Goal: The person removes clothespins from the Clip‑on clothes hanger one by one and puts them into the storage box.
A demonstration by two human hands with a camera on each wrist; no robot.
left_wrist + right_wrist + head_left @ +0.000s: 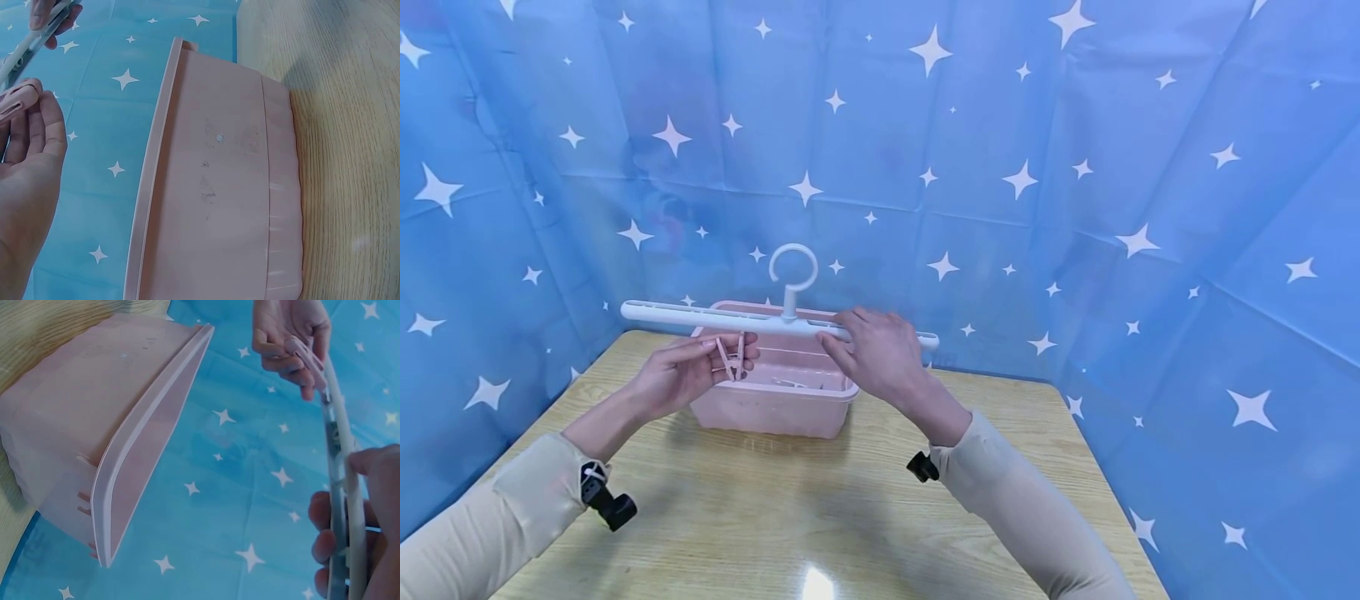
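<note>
Over the basket, my right hand (883, 354) grips the right part of a white hanger (700, 315), a long slotted bar with a round hook on top. My left hand (677, 379) pinches a pink clothes peg (740, 357) just under the bar, left of the hook. In the right wrist view, that peg (306, 362) is close against the hanger bar (337, 456); whether it touches cannot be told. The left wrist view shows the peg (19, 103) at the fingertips, cut off by the frame edge.
A pink plastic basket (771, 410) stands on the wooden table (760, 508) below the hands. A few small pale pieces (793, 384) lie inside it. Blue cloth (880, 150) with white stars hangs behind and at both sides.
</note>
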